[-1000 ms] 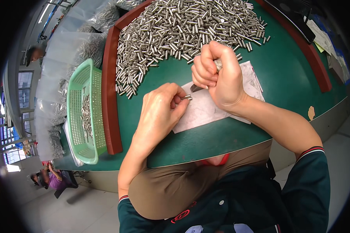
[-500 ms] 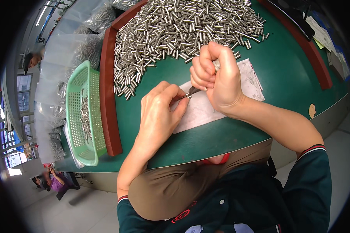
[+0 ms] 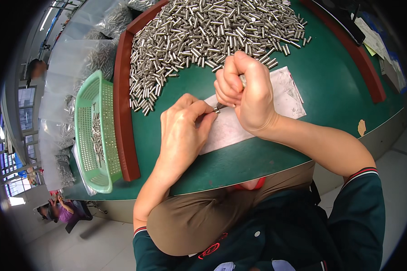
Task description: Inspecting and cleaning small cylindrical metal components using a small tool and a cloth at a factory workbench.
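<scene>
My left hand [image 3: 184,124] pinches a small shiny metal cylinder [image 3: 216,110] between thumb and forefinger, just over a smudged white cloth or paper sheet [image 3: 230,133]. Closed in a fist, my right hand [image 3: 251,92] grips a hand tool [image 3: 243,80] with a pale handle that shows only in part between the fingers. Its dark, narrow tip points down and left and meets the cylinder's end or lies right beside it; I cannot tell which. Beyond both hands spreads a large heap of similar metal cylinders [image 3: 212,34].
A green table [image 3: 176,176] lies under everything, with reddish-brown rails at its left [image 3: 125,122] and right [image 3: 364,67]. Left of the rail stands a light green basket [image 3: 83,131] with some cylinders in it. Clear bags of cylinders [image 3: 59,90] line the far left, and other people sit beyond.
My right fist has moved slightly left with the tool, so its tip sits closer against the cylinder. My left hand keeps the same pinch, and the view has shifted a little.
</scene>
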A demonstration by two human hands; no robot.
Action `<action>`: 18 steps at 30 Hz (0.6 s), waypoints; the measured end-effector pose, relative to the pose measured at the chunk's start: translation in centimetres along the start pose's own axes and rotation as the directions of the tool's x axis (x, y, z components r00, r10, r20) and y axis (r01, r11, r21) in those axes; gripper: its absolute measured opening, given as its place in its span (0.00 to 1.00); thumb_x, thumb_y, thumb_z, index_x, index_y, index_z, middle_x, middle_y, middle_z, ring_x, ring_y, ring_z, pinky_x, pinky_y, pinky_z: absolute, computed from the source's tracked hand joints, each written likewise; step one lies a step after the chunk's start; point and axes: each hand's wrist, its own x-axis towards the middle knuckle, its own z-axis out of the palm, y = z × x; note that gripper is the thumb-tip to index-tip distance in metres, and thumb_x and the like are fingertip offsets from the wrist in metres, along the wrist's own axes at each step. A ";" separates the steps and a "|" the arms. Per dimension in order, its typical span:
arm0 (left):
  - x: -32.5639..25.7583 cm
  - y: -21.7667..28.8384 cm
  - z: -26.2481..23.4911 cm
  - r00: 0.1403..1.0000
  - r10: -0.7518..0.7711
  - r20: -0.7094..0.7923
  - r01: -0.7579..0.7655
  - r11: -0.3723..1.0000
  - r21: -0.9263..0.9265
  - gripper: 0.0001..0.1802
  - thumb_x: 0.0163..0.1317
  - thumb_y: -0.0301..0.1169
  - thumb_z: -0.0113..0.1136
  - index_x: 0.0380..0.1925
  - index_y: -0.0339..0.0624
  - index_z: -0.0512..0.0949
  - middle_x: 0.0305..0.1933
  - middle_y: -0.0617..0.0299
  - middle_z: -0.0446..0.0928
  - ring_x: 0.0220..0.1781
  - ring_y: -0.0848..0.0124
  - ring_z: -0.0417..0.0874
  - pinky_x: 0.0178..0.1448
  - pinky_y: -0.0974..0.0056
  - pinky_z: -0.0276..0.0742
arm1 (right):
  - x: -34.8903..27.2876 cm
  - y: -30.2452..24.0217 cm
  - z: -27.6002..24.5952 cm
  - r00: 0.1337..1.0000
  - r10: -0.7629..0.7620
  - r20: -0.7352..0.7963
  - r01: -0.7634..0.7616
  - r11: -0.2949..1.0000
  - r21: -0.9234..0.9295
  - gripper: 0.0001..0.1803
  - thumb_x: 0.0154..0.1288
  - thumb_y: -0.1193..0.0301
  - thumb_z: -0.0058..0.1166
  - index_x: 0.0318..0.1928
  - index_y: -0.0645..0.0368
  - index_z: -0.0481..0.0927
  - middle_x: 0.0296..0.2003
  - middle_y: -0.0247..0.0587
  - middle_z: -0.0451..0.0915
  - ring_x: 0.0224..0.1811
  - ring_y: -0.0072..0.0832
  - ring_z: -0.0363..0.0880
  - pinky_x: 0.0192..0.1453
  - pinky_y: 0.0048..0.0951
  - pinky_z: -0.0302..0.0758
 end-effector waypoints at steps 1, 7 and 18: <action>0.0 0.0 0.0 1.000 0.001 -0.001 -0.001 1.000 0.001 0.04 0.41 0.21 0.61 0.19 0.36 0.76 0.21 0.56 0.72 0.20 0.62 0.74 0.26 0.63 0.69 | 0.0 0.0 0.2 1.000 -0.022 0.000 0.022 0.999 -0.036 0.21 0.63 0.62 0.28 0.13 0.54 0.54 0.08 0.28 0.51 0.11 0.16 0.44 0.16 0.20 0.45; 0.2 -0.1 0.0 1.000 0.015 -0.004 -0.015 1.000 0.020 0.04 0.40 0.21 0.61 0.19 0.35 0.76 0.20 0.56 0.71 0.20 0.61 0.73 0.25 0.62 0.68 | -0.2 1.2 0.7 0.983 -0.180 0.047 0.186 0.966 -0.179 0.22 0.64 0.62 0.30 0.13 0.55 0.53 0.09 0.28 0.51 0.12 0.16 0.45 0.17 0.21 0.45; -0.1 0.2 0.1 1.000 0.002 -0.015 -0.001 1.000 0.011 0.04 0.41 0.21 0.62 0.18 0.35 0.75 0.20 0.56 0.72 0.19 0.63 0.73 0.25 0.63 0.68 | 0.3 -0.8 -0.1 1.000 -0.011 0.012 0.011 1.000 0.019 0.21 0.63 0.62 0.27 0.13 0.53 0.52 0.07 0.27 0.49 0.10 0.16 0.42 0.14 0.21 0.43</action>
